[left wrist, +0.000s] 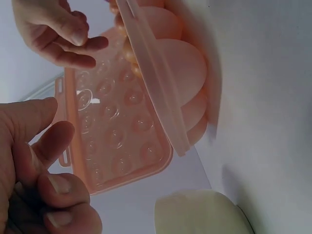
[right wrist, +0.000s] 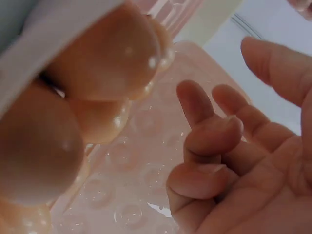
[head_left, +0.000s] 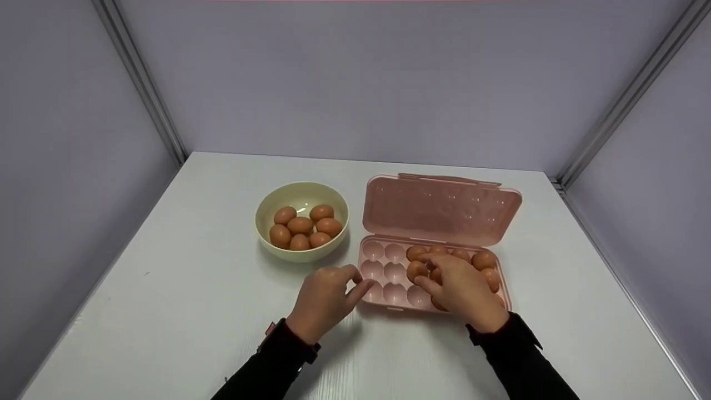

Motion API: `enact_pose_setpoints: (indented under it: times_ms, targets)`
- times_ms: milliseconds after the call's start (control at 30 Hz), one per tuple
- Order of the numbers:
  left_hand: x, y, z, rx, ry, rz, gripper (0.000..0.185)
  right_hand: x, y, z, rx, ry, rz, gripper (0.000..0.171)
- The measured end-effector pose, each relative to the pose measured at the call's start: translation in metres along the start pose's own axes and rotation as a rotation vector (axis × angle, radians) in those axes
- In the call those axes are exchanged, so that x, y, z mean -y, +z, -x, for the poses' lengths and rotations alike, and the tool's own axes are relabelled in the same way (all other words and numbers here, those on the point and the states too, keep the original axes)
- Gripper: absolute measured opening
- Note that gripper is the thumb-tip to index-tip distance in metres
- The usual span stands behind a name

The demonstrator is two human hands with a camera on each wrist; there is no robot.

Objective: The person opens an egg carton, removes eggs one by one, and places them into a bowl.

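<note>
A pink plastic egg carton (head_left: pixel 395 292) lies with its lid (head_left: pixel 439 208) raised at the back. Brown eggs (head_left: pixel 416 272) fill its right part; the two left columns of cups and one front cup hold none. Over the eggs hovers my right hand (head_left: pixel 461 286), thumb and index finger spread beside an egg. The right wrist view shows nothing between its fingers, with eggs (right wrist: pixel 107 53) close by. My left hand (head_left: pixel 328 297) is at the carton's front left corner, its fingers loosely bent and holding nothing. My right hand covers some eggs in the head view.
Left of the carton stands a pale yellow bowl (head_left: pixel 303 255) with several brown eggs (head_left: pixel 300 225) inside. Both are on a white table (head_left: pixel 183 266), with pale walls (head_left: pixel 355 83) at its back and sides. A small red item (head_left: pixel 270 328) shows by my left sleeve.
</note>
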State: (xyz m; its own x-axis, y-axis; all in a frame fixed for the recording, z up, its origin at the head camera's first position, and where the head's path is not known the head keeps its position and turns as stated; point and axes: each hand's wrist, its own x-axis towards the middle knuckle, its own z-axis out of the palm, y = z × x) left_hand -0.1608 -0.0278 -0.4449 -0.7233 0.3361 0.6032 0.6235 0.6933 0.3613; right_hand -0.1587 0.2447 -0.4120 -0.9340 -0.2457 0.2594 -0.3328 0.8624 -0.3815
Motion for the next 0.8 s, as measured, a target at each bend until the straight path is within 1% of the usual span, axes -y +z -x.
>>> enact_pose_setpoints:
  times_ms: [100,200,267,333,500,600,700,767,800]
  targets:
    - [0.001,0.001,0.0,0.008,0.002,0.003,0.026,-0.002,0.007,-0.006,0.001,-0.039,0.048,0.026]
    - [0.001,0.003,0.002,0.014,0.002,0.008,0.026,-0.005,0.017,-0.008,-0.047,-0.082,0.134,0.023]
    - [0.001,0.004,0.002,0.015,0.002,0.012,0.026,-0.007,0.021,-0.009,-0.069,-0.09,0.18,0.024]
    - [0.001,0.005,0.003,0.018,0.003,0.02,0.027,-0.007,0.024,-0.01,-0.057,-0.06,0.219,0.027]
    - [0.0,0.007,0.004,0.008,0.025,0.027,0.027,-0.006,0.029,-0.012,0.023,0.06,0.251,0.034]
    - [-0.001,0.008,0.004,0.005,0.032,0.021,0.027,-0.007,0.031,-0.012,0.006,0.067,0.248,0.034]
    - [-0.002,0.008,0.005,-0.002,0.035,0.018,0.025,-0.006,0.03,-0.009,-0.059,0.024,0.222,0.034]
    - [-0.003,0.008,0.004,-0.019,0.045,0.022,0.024,-0.003,0.027,-0.007,-0.089,0.024,0.151,0.035]
    - [-0.003,0.008,0.004,-0.03,0.053,0.03,0.022,-0.001,0.024,-0.005,-0.093,0.031,0.091,0.035]
